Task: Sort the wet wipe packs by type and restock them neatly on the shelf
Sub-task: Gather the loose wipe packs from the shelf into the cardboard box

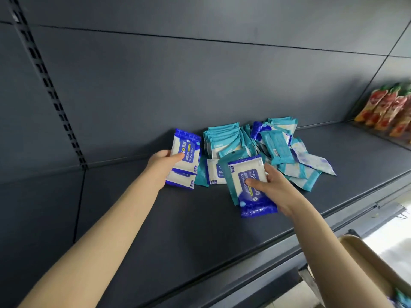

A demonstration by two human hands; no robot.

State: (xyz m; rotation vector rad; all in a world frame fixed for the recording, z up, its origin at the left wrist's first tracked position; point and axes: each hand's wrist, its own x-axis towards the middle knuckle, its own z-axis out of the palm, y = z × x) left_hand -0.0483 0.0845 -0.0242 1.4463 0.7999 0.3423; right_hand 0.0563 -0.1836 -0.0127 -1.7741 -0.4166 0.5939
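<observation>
Blue-white alcohol wipe packs (186, 160): clamped in left hand (163, 166).
Right hand (270, 185): pinching another blue-white pack (249, 185); bare dark shelf (178, 218) nearer its wrist.

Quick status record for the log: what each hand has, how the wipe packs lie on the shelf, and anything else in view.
left hand: holds blue alcohol wipe packs, small stack at the pile's left
right hand: grips one blue alcohol wipe pack, with a teal pack behind it
teal packs: partly stacked against the back panel
mixed pile: teal and blue packs, unsorted, on the right
shelf: dark, front area bare
far right: red-orange pouches
lower right: cardboard box
</observation>
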